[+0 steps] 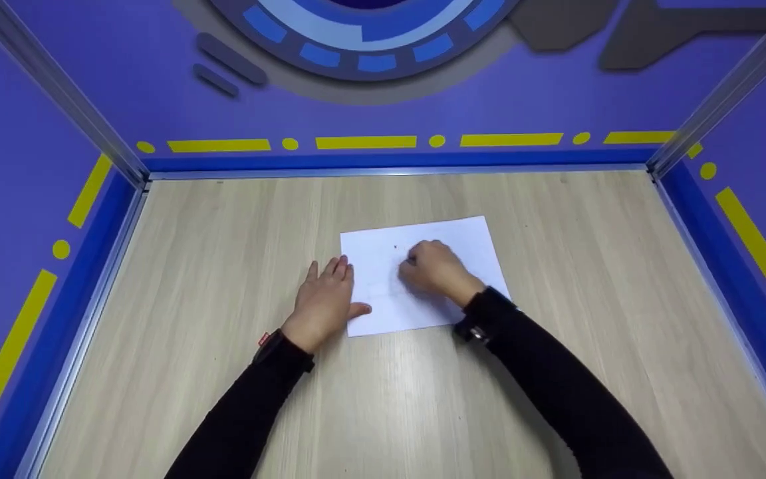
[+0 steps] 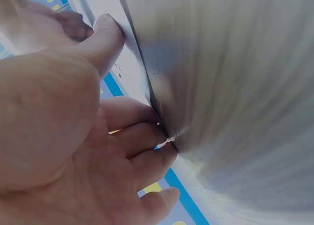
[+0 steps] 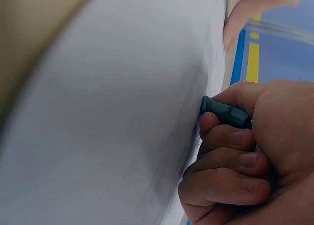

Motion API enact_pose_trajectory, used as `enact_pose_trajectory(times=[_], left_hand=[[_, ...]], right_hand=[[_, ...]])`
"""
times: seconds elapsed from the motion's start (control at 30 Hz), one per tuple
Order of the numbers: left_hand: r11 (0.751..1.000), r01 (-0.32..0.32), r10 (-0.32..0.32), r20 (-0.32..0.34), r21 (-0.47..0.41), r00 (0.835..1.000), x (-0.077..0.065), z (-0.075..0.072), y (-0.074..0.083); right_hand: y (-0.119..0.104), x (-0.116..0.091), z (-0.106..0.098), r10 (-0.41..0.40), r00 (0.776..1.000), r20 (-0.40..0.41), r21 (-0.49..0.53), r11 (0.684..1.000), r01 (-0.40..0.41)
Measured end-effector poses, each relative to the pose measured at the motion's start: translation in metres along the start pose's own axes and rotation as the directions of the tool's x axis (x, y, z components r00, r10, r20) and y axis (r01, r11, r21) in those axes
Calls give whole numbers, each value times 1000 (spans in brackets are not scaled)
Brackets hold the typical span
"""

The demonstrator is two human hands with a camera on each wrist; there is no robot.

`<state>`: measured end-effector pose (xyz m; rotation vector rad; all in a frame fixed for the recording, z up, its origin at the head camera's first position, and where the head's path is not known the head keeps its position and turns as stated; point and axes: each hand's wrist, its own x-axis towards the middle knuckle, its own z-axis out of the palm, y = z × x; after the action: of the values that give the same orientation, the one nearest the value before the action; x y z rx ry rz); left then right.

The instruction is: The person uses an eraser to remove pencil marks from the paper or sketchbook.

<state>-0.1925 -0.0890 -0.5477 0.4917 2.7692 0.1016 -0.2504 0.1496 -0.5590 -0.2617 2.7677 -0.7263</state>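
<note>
A white sheet of paper (image 1: 423, 229) lies flat on the wooden table. At its left edge my left hand (image 1: 323, 299) rests with fingers extended, the thumb spread onto the paper. My right hand (image 1: 436, 267) is over the middle of the sheet, its fingers curled round a short, dark green stick-like object (image 3: 225, 112). One end of that object meets the paper in the right wrist view; the rest is hidden in the fist, so its exact kind is unclear. Faint grey marks and one small dark speck (image 1: 395, 247) show on the paper.
The wooden table (image 1: 223, 219) is bounded by metal rails. Blue-purple panels with yellow dashes (image 1: 366, 142) stand at the back and both sides. Dark sleeves and wrist straps cover both forearms.
</note>
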Motion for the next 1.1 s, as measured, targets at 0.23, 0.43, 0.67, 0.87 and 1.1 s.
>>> enact_pose_trajectory(times=[0.23, 0.43, 0.67, 0.87, 1.1], left_hand=[[1000, 0, 0, -5, -6, 1000, 1, -1, 0], [1000, 9, -9, -17, -6, 1000, 2, 1, 0], [1000, 11, -11, -13, -15, 1000, 2, 2, 4], [1000, 11, -11, -6, -3, 1000, 2, 1, 5], [1000, 6, -6, -3, -20, 1000, 2, 1, 3]], right_hand=[[67, -23, -37, 94, 995, -19, 42, 995, -93], [105, -38, -59, 181, 983, -15, 27, 983, -181], [111, -45, -67, 196, 980, 21, 18, 980, -197], [101, -37, -63, 186, 982, -6, 46, 981, -186], [40, -15, -34, 98, 995, -6, 42, 994, -98]])
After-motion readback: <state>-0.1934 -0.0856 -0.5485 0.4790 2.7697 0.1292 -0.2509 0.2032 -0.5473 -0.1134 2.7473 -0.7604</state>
